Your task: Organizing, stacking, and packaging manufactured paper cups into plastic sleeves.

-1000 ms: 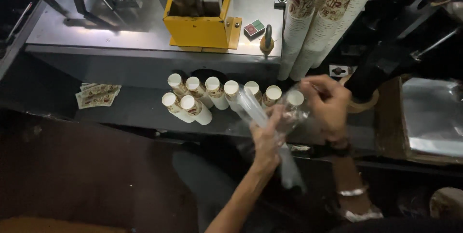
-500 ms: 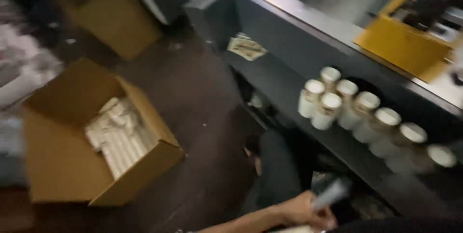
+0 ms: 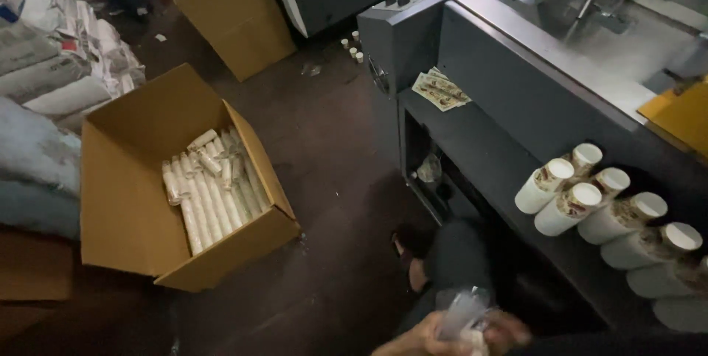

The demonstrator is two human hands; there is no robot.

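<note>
- Your two hands meet at the very bottom edge of the view: the left hand [image 3: 414, 341] and the right hand [image 3: 507, 330] are both curled around a clear plastic-sleeved stack of cups [image 3: 463, 315], which pokes up between them. Motion blur hides how tightly either hand is closed.
- Up and to the right of your hands, sleeves of paper cups [image 3: 590, 205] lie on their sides on the dark shelf [image 3: 487, 149], mouths facing you, touching one another and close to the shelf's front edge.
- Up and well to the left of your hands, an open cardboard box [image 3: 125, 201] sits on the floor, partly filled with bagged cup stacks [image 3: 210, 190].
- Between the box and the shelf's edge runs a strip of bare dark floor [image 3: 332, 179].
- A second cardboard box [image 3: 232, 13] stands farther off, beyond the first.
</note>
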